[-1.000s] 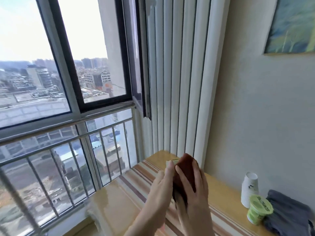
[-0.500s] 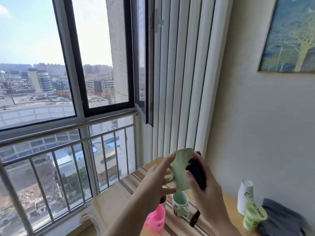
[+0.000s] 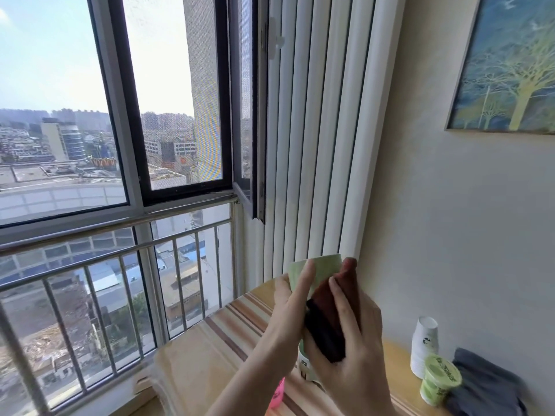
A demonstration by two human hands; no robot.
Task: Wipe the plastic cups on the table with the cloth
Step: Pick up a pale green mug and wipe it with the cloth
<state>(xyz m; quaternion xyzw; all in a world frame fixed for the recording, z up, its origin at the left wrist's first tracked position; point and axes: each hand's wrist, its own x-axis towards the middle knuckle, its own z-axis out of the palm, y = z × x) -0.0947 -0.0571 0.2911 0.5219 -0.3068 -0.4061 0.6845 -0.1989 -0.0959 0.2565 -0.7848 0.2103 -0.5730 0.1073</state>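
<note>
A pale green plastic cup (image 3: pixel 322 267) is held up above the table, with my left hand (image 3: pixel 289 313) gripping its left side. My right hand (image 3: pixel 351 352) presses a dark brown cloth (image 3: pixel 330 319) against the cup's right side, covering most of it. Below my hands, a second light cup (image 3: pixel 303 360) with a printed label stands on the striped table (image 3: pixel 216 340), mostly hidden. A pink cup (image 3: pixel 277 393) shows only as a sliver under my left forearm.
A stack of white paper cups (image 3: pixel 423 345) and a green lidded tub (image 3: pixel 440 382) stand at the right by the wall, beside a folded grey cloth (image 3: pixel 486 385). A window railing (image 3: pixel 120 256) runs along the table's left side. A painting (image 3: pixel 507 67) hangs on the wall.
The view has tilted up a little. My right hand has slid the cloth up over the green cup's side, and the cups on the table are now mostly hidden behind my hands.
</note>
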